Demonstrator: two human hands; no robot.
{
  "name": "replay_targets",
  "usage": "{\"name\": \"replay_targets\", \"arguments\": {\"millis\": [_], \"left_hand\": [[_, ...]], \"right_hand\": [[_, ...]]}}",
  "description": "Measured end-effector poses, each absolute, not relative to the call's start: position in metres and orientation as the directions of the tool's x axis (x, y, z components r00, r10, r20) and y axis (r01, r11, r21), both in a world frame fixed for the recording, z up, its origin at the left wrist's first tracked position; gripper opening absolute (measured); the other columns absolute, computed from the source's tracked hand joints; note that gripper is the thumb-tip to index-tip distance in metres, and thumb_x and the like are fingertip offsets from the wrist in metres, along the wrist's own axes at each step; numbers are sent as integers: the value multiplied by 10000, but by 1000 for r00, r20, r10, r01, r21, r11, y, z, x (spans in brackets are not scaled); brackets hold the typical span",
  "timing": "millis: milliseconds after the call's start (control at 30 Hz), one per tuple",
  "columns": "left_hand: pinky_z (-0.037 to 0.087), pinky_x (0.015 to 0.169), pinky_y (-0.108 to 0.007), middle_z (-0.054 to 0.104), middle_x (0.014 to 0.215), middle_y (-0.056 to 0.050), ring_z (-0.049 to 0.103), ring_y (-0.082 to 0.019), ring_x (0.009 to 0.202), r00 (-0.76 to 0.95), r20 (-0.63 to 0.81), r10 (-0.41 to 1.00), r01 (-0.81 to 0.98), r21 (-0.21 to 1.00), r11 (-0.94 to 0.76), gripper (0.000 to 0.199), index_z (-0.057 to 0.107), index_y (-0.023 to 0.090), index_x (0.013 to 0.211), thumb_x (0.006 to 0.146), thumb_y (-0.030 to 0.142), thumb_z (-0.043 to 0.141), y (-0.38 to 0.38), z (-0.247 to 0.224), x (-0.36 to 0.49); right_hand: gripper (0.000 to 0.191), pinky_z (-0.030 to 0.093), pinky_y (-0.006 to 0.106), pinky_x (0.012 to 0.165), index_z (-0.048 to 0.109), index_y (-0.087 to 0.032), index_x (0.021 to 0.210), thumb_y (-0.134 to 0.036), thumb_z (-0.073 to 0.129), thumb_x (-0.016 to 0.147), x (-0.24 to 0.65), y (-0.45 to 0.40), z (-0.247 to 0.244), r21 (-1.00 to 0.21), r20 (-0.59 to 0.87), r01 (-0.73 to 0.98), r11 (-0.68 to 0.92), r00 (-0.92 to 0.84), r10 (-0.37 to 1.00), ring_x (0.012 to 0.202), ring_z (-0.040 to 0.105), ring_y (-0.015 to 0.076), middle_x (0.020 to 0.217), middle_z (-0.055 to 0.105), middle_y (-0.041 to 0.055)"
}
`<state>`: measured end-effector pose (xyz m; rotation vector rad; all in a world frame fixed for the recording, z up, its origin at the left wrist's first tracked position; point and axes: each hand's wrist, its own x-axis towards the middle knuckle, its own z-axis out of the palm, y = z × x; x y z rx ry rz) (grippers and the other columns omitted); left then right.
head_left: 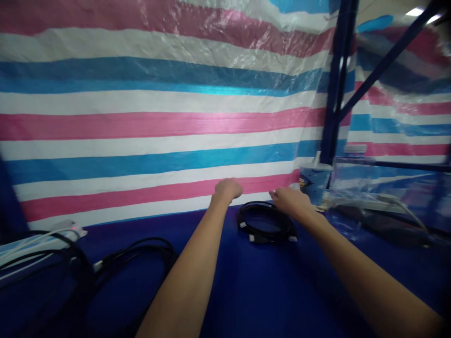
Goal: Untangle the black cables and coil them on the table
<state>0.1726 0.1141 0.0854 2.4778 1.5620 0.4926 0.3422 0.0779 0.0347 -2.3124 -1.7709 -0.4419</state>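
Note:
A coiled black cable point(268, 232) with pale-tipped connectors lies on the dark blue table point(239, 291). Beyond its left side, my left hand point(229, 188) is raised in front of the striped sheet, its fingers curled together; whether anything is inside them is hidden. My right hand point(291, 202) hovers at the coil's upper right, fingers bent and blurred, and what they hold, if anything, cannot be made out. More black cables point(151, 246) lie in loose loops on the left of the table.
A striped plastic sheet point(158, 124) hangs behind the table. At the right stand a cup with a straw point(315, 183), a clear plastic container point(352, 176) and a blue metal post point(334, 94). A white power strip point(42, 244) with cords lies at the left.

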Motion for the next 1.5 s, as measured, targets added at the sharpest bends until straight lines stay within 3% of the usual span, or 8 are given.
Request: {"name": "replay_targets", "arguments": {"millis": [167, 300, 633, 800, 967, 1133, 1300, 1500], "left_hand": [[410, 672, -314, 651, 744, -115, 612, -236, 758, 495, 458, 738, 809, 68, -584, 344, 675, 133, 789, 840, 305, 381, 42, 146, 114], [338, 519, -305, 562, 548, -96, 563, -241, 574, 478, 89, 874, 878, -62, -474, 484, 554, 168, 520, 737, 598, 499, -7, 97, 30], [291, 494, -251, 562, 621, -14, 499, -145, 517, 364, 279, 889, 700, 548, -459, 260, 473, 196, 660, 843, 355, 379, -6, 5, -11], [353, 540, -259, 618, 701, -37, 552, -159, 566, 250, 444, 861, 555, 663, -503, 253, 510, 187, 878, 897, 374, 340, 10, -5, 17], [332, 600, -293, 630, 715, -55, 573, -204, 663, 462, 467, 754, 635, 420, -648, 326, 568, 180, 731, 860, 448, 437, 7, -6, 4], [405, 600, -279, 589, 597, -46, 562, -168, 591, -1, 388, 922, 200, 903, -380, 462, 591, 154, 676, 833, 555, 423, 18, 25, -23], [444, 592, -233, 645, 760, -61, 584, -135, 643, 168, 197, 966, -285, 948, -144, 334, 621, 134, 879, 771, 448, 581, 12, 43, -27], [396, 481, -196, 526, 568, 4, 493, -81, 487, 59, 107, 993, -387, 919, -76, 185, 566, 128, 656, 749, 280, 615, -7, 44, -15]], "right_hand": [[408, 397, 348, 718, 638, -125, 807, -284, 283, 928, 309, 81, 44, 46, 524, 998, -47, 16, 851, 891, 609, 287, 897, 662, 148], [336, 369, 315, 707, 599, -155, 766, -276, 320, 910, 262, 64, 43, -17, 656, 981, 195, -137, 743, 850, 586, 241, 836, 651, 103], [636, 431, 269, 514, 575, -143, 682, -533, 132, 917, 129, 41, 17, -667, -155, 707, 234, -439, 885, 541, 562, 158, 627, 600, 96], [756, 438, 243, 509, 585, -120, 738, -717, 130, 833, 133, 45, 18, -993, -100, 110, -49, -535, 839, 561, 567, 139, 645, 598, 83], [361, 426, 211, 571, 550, -124, 800, -484, 571, 788, 141, 41, 15, -980, 174, -161, 119, -389, 905, 561, 549, 93, 626, 569, 4], [327, 324, 199, 399, 434, -188, 812, -507, 504, 823, 130, 31, 26, -918, 392, -164, 360, -240, 888, 337, 392, 66, 463, 366, -104], [485, 435, 263, 634, 487, -165, 797, -563, 236, 915, 112, 17, 14, -857, 354, 63, 512, -650, 673, 627, 557, 122, 658, 589, 31], [469, 374, 313, 653, 554, -155, 698, -447, 272, 932, 114, -6, 29, -284, 373, 556, 781, -686, 624, 621, 500, 160, 678, 567, 68]]}}
